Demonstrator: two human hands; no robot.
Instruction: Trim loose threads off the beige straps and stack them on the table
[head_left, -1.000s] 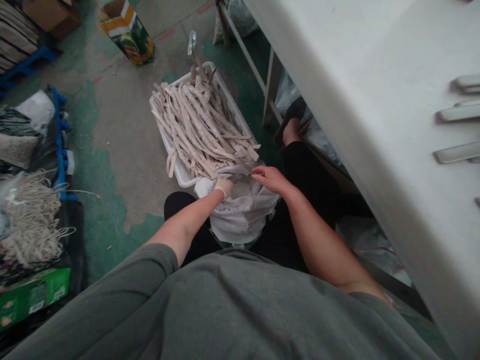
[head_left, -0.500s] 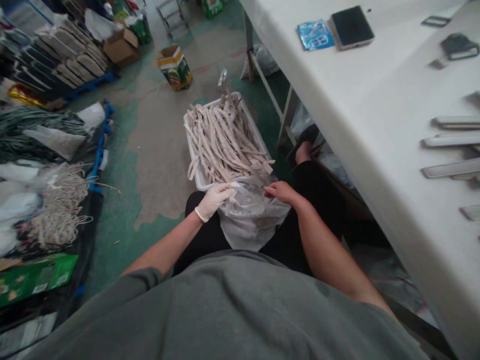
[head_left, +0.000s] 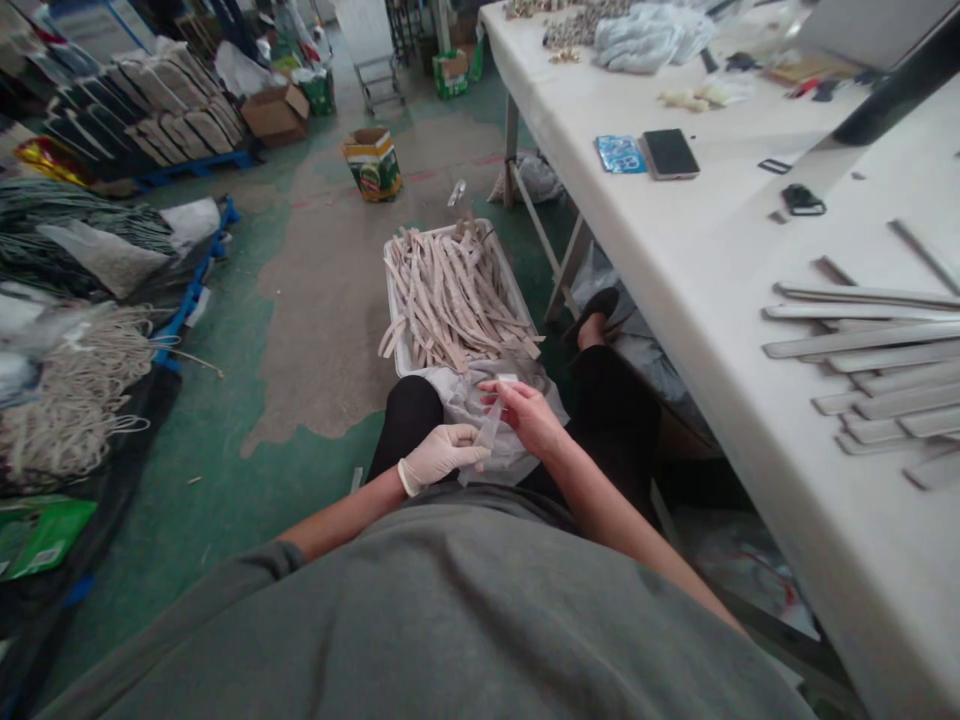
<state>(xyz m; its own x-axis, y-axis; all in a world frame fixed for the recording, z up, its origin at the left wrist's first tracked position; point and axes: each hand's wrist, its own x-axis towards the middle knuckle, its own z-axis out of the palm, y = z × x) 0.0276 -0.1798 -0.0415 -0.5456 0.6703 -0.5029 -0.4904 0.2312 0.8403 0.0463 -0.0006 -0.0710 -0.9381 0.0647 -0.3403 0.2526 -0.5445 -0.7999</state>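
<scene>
My left hand (head_left: 442,456), in a pale thin glove, is closed on the lower end of a short whitish, see-through strip (head_left: 490,427). Bare, my right hand (head_left: 527,412) pinches the strip's upper end, and a small white edge shows above its fingers. Whether the strip is plastic or tape I cannot tell. Beneath both hands a translucent plastic bag (head_left: 551,400) lies over my lap. Right in front stands a white plastic crate (head_left: 391,290), heaped with long beige straps (head_left: 457,295).
To the right runs a white table (head_left: 720,260) bearing flat grey strips (head_left: 862,350), a dark phone-like slab (head_left: 670,154) and a blue packet (head_left: 620,154). A printed carton (head_left: 373,165) stands beyond the crate. Bundled cords (head_left: 82,400) lie at left beside a blue pallet (head_left: 184,290).
Both hands have come closer together and nearer my body, with the whitish strip now between them. The view has tilted up, showing more of the table.
</scene>
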